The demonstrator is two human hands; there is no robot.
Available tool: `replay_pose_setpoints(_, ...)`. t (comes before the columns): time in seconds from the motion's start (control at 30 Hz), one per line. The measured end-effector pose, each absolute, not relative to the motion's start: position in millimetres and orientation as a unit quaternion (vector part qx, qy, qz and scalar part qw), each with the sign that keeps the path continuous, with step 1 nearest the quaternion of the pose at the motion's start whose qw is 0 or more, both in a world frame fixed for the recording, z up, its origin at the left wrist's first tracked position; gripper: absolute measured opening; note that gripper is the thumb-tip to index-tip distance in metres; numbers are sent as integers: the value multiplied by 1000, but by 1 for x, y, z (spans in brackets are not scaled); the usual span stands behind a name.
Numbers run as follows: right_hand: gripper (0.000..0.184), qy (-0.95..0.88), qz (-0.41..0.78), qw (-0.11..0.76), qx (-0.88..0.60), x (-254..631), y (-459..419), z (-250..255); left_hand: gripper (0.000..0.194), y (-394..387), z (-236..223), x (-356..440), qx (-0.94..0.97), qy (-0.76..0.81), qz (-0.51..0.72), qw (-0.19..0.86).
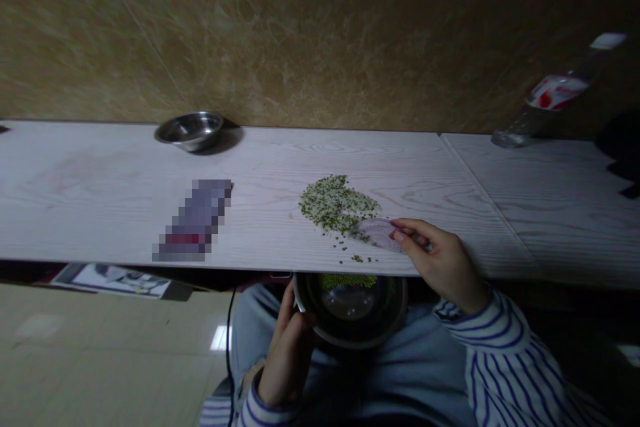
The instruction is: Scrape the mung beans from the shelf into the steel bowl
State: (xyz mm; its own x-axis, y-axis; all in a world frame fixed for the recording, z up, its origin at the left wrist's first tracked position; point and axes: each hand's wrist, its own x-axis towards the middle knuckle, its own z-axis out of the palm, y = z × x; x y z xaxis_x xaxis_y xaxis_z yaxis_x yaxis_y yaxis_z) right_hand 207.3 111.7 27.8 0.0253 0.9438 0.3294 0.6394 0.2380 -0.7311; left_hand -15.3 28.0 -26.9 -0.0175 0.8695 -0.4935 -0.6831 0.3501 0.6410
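My right hand (440, 257) pinches a clear plastic protractor (381, 232) by its right end, low over the table. The protractor's left part touches the lower right side of a spread heap of small green beans mixed with white grains (333, 203). A few loose green beans (357, 259) lie nearer the table's front edge. Below that edge, over my lap, my left hand (295, 337) grips the left rim of a steel bowl (350, 340). Green beans (347, 281) lie along the far side inside this bowl.
Another steel bowl (190, 132) stands at the back left by the wall. A blurred-out flat rectangular thing (195, 220) lies left of the heap. A plastic bottle (555, 93) stands at the back right. The white table (265, 213) has a seam on the right.
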Motion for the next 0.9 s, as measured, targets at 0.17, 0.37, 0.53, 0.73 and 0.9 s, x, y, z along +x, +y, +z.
replay_pose_setpoints(0.17, 23, -667, 192, 410, -591, 208, 108, 28, 71, 28, -25, -15, 109, 445, 560, 691)
replay_pose_setpoints(0.37, 23, -660, 192, 423, -590, 204, 114, 26, 64, 27, -26, -15, 103, 418, 578, 694)
replay_pose_setpoints(0.53, 23, -672, 193, 416, -582, 201, 117, 27, 65, 27, -26, -17, 98, 433, 580, 683)
replay_pose_setpoints(0.73, 23, -684, 190, 407, -574, 199, 117, 29, 65, 28, -26, -18, 108, 438, 576, 682)
replay_pose_setpoints(0.9, 24, -698, 190, 397, -565, 195, 123, 26, 70, 27, -28, -20, 94, 438, 570, 688)
